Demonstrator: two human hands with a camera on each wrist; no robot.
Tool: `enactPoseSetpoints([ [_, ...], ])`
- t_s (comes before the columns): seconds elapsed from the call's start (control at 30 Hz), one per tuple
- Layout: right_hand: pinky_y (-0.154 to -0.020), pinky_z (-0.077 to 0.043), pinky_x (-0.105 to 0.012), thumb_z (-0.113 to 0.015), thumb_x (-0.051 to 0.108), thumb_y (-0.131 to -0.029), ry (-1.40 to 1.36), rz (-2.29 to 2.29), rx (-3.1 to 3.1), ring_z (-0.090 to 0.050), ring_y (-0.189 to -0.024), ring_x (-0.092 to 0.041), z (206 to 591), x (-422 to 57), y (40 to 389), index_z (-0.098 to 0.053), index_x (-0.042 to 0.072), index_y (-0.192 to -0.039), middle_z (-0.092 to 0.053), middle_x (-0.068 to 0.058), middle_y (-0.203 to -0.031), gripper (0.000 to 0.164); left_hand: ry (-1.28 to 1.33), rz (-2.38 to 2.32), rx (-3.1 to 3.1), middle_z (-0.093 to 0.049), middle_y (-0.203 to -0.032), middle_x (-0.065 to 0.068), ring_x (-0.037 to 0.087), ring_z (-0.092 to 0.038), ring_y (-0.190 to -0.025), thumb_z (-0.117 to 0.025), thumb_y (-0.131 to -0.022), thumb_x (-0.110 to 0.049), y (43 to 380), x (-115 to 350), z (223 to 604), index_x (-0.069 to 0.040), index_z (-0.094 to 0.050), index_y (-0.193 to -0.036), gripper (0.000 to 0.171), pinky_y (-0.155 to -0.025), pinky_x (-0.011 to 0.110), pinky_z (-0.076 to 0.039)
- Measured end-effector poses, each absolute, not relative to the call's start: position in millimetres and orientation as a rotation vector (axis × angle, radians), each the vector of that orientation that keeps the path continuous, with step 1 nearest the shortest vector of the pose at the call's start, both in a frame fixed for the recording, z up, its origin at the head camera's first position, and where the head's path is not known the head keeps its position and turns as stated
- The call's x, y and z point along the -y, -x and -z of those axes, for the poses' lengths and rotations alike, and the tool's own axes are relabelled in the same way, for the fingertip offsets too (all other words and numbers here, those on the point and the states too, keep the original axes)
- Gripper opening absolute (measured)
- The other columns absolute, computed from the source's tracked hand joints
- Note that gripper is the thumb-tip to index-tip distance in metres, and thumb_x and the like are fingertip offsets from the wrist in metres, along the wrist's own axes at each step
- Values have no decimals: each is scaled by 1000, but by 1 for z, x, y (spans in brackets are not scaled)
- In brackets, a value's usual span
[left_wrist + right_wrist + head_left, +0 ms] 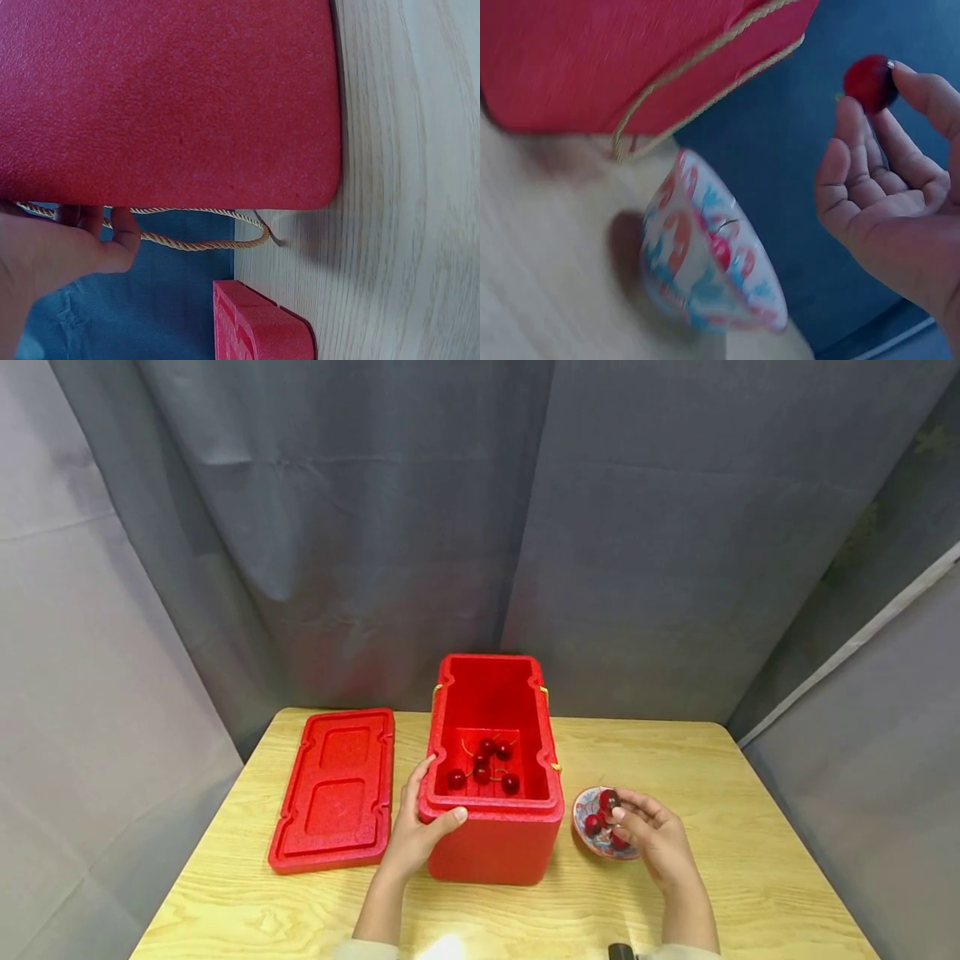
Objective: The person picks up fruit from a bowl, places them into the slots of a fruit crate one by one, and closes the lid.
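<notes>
So, one cherry (869, 82) above bowl (676, 251)

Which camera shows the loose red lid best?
The head view: the whole lid lies there uncovered. The left wrist view catches only part of it; the right wrist view shows none.

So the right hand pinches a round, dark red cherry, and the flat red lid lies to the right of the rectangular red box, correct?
Not quite: the head view shows the flat red lid to the left of the rectangular red box. The right hand does pinch the round, dark red cherry.
</notes>
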State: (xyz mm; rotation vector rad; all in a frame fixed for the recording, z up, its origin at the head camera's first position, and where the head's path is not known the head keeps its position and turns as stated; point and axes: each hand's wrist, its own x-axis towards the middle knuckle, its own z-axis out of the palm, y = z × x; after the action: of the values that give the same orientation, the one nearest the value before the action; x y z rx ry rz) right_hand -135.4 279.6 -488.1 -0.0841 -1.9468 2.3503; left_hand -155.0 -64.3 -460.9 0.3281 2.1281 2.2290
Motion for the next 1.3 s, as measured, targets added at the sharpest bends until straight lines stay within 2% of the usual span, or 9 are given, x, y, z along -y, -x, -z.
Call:
enactPoseSetpoints([
  [0.1,-71,-51,-26,-56,-3,-90,-12,-2453,1761,-60,-82,-12,478,-274,135,-64,6,-108,-62,-2,-96,22,-337,-2240,-2137,-22,-142,7,35,-36,-124,-74,-77,-20,162,65,476,-31,-27,-144,82,-89,39,-45],
  [0.2,-68,-51,-24,-51,-4,-92,-56,-2520,1630,-62,-77,-13,468,-269,134,-67,7,-105,-65,-3,-92,23,-352,-2243,-2153,-23,-141,5,32,-37,-123,-75,-77,-23,168,65,488,-36,-29,-142,80,-89,37,-45],
  [0.43,-68,-50,-24,-46,-3,-94,-133,-2660,1451,-62,-78,-16,449,-259,136,-67,7,-103,-66,-5,-91,25,-351,-2265,-2138,-23,-141,5,38,-33,-125,-75,-76,-24,168,65,489,-37,-30,-141,80,-89,38,-45],
  [0.6,-70,-49,-26,-43,-4,-95,-214,-2702,1431,-62,-80,-17,436,-254,142,-66,6,-103,-66,-6,-93,26,-333,-2263,-2110,-21,-142,5,37,-33,-125,-75,-76,-21,166,65,485,-35,-29,-142,82,-89,37,-45],
  [0.87,-66,-50,-25,-49,-6,-92,-236,-2628,1595,-63,-77,-14,415,-243,155,-67,8,-100,-66,-4,-88,25,-343,-2242,-2121,-21,-142,13,39,-34,-124,-73,-77,-18,153,65,458,-20,-25,-145,83,-89,39,-45],
  [1.07,-67,-50,-24,-53,-5,-90,-219,-2594,1673,-62,-78,-14,397,-234,169,-67,10,-100,-65,-3,-90,22,-330,-2229,-2135,-22,-141,12,35,-36,-123,-73,-78,-18,150,64,453,-20,-25,-146,83,-89,39,-45],
  [1.3,-67,-50,-23,-57,-4,-89,-222,-2549,1713,-62,-77,-14,374,-226,183,-67,11,-100,-64,-2,-90,21,-360,-2261,-2103,-21,-142,11,40,-32,-126,-74,-77,-17,159,64,470,-25,-27,-144,82,-88,39,-46],
])
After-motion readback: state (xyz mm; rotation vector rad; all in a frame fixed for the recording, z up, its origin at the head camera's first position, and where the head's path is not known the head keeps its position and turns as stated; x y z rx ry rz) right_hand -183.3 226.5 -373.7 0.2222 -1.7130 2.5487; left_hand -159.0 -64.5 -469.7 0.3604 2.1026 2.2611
